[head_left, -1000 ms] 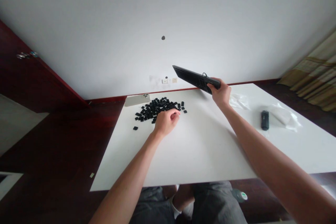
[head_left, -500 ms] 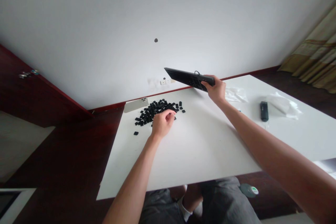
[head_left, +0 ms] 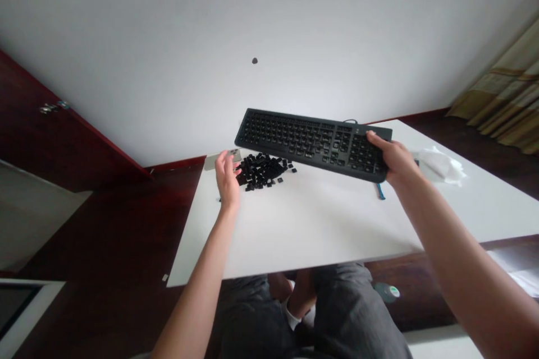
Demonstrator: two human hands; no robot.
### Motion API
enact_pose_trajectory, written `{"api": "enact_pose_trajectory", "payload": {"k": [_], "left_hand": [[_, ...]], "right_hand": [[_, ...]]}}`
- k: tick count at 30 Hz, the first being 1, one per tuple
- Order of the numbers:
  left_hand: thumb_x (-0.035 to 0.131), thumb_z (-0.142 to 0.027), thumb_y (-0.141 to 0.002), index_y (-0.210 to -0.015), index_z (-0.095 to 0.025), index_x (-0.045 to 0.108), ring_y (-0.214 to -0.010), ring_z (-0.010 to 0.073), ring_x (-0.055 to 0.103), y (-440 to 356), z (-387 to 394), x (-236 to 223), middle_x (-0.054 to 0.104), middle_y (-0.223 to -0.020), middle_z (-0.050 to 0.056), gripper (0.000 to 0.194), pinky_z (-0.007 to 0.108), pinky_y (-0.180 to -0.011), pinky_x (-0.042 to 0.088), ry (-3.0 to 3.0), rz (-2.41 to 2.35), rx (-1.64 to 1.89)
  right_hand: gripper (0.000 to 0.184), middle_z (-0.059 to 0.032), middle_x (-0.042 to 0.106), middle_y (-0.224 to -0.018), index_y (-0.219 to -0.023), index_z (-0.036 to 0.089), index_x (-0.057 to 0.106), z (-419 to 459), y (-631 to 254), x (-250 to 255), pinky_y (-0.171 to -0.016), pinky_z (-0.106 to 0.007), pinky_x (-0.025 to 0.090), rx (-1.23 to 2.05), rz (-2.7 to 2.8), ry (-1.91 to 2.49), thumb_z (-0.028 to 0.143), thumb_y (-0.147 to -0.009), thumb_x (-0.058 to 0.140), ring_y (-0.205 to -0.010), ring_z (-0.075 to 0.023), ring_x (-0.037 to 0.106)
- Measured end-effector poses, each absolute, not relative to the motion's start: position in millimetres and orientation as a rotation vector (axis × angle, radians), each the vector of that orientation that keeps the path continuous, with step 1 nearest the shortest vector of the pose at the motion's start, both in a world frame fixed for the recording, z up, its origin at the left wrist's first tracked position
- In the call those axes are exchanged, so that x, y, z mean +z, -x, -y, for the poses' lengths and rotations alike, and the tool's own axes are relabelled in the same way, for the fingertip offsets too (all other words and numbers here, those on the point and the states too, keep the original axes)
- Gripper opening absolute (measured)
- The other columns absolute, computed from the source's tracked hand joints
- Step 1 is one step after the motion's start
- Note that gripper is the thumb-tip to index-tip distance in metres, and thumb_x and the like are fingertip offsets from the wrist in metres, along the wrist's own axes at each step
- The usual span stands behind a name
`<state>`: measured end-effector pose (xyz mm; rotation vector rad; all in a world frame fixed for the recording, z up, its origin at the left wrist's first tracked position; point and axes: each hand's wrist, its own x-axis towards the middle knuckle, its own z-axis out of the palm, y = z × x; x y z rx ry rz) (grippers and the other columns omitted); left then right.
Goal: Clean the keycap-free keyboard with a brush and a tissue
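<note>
My right hand (head_left: 398, 161) grips the right end of a black keyboard (head_left: 295, 137), thumb on its top face. The keyboard hangs tilted above the table, its face toward me, with keycaps gone from its key positions. My left hand (head_left: 228, 178) is raised at the left edge of a pile of loose black keycaps (head_left: 263, 171), fingers apart and nothing visible in them. Part of the pile is hidden behind that hand and the keyboard. Behind my left fingers lies a light-coloured phone (head_left: 210, 162).
The white table (head_left: 295, 230) spans the view before me. A blue tool (head_left: 381, 191) lies below the keyboard's right end. Crumpled white plastic (head_left: 444, 167) rests at the right. A bottle (head_left: 387, 292) stands on the floor beside my legs. A dark red door (head_left: 63, 129) is at left.
The keyboard has turned from nearly edge-on to face me and come closer. My left hand has moved left off the front of the keycap pile, and its curled fingers have opened.
</note>
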<state>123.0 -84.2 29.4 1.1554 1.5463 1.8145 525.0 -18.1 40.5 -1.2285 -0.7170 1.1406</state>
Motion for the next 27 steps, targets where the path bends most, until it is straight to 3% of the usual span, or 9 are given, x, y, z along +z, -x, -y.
{"api": "enact_pose_trajectory", "payload": {"k": [4,8,10,12,15,17,19,23,27], "left_hand": [[0.057,-0.061,-0.103,-0.146,-0.026,0.063,-0.066,0.0085,0.06,-112,146,41,0.068,-0.139,0.012,0.056,0.023,-0.058,0.05,-1.095,-1.455,1.765],[0.068,-0.059,-0.098,-0.156,-0.031,0.055,-0.066,0.0074,0.059,-95,208,30,0.061,-0.148,0.012,0.066,0.022,-0.054,0.048,-1.057,-1.587,1.735],[0.074,-0.061,-0.093,-0.157,-0.032,0.055,-0.081,0.0143,0.068,-90,232,17,0.061,-0.15,0.013,0.073,0.024,-0.058,0.053,-1.037,-1.69,1.616],[0.078,-0.062,-0.089,-0.155,-0.032,0.059,-0.113,0.0284,0.072,-88,253,3,0.063,-0.152,0.014,0.075,0.03,-0.07,0.061,-1.057,-1.759,1.469],[0.078,-0.06,-0.09,-0.159,-0.033,0.055,-0.152,0.036,0.051,-89,278,-14,0.057,-0.163,0.01,0.077,0.047,-0.112,0.056,-1.173,-1.883,1.378],[0.079,-0.058,-0.09,-0.161,-0.03,0.051,-0.156,0.0359,0.047,-89,288,-18,0.056,-0.163,0.012,0.082,0.052,-0.126,0.044,-1.254,-1.939,1.299],[0.081,-0.058,-0.088,-0.164,-0.028,0.047,-0.155,0.0365,0.049,-86,292,-18,0.057,-0.162,0.014,0.088,0.054,-0.129,0.04,-1.3,-1.987,1.214],[0.085,-0.063,-0.08,-0.169,-0.024,0.035,-0.155,0.0398,0.048,-73,282,-16,0.051,-0.164,0.018,0.109,0.056,-0.127,0.043,-1.406,-2.052,1.046],[0.087,-0.067,-0.074,-0.172,-0.018,0.029,-0.151,0.0424,0.051,-68,272,-20,0.052,-0.157,0.021,0.124,0.056,-0.122,0.049,-1.535,-2.075,0.886]], "right_hand": [[0.034,-0.0179,0.082,-0.087,-0.094,0.021,0.075,72,-535,28,-0.062,-0.049,0.069,1.429,0.757,1.41,0.051,-0.08,0.085,-0.07,-0.0363,0.078],[0.034,-0.0185,0.083,-0.089,-0.089,0.024,0.074,90,-528,16,-0.067,-0.048,0.07,1.587,0.873,1.446,0.056,-0.083,0.082,-0.071,-0.035,0.079],[0.035,-0.0177,0.083,-0.087,-0.09,0.023,0.073,93,-522,13,-0.069,-0.05,0.071,1.669,0.89,1.455,0.055,-0.08,0.084,-0.07,-0.0338,0.079],[0.038,-0.0165,0.082,-0.087,-0.091,0.023,0.073,92,-516,12,-0.065,-0.051,0.07,1.694,0.907,1.493,0.054,-0.075,0.088,-0.069,-0.0329,0.078],[0.043,-0.0143,0.083,-0.088,-0.094,0.022,0.077,87,-509,12,-0.065,-0.048,0.067,1.534,1.168,1.56,0.06,-0.075,0.088,-0.071,-0.0315,0.077],[0.046,-0.0116,0.083,-0.093,-0.102,0.022,0.08,82,-506,9,-0.077,-0.048,0.066,1.244,1.467,1.558,0.063,-0.079,0.083,-0.08,-0.0309,0.078],[0.053,-0.0103,0.083,-0.102,-0.113,0.022,0.08,77,-503,2,-0.093,-0.052,0.062,0.948,1.65,1.549,0.065,-0.081,0.078,-0.093,-0.032,0.078],[0.069,-0.0143,0.082,-0.114,-0.133,0.019,0.074,74,-500,-13,-0.105,-0.057,0.055,0.738,1.652,1.585,0.068,-0.084,0.072,-0.108,-0.0356,0.076],[0.068,-0.0149,0.082,-0.118,-0.134,0.019,0.073,78,-499,-19,-0.112,-0.058,0.052,0.706,1.616,1.561,0.067,-0.086,0.072,-0.115,-0.0365,0.075]]}}
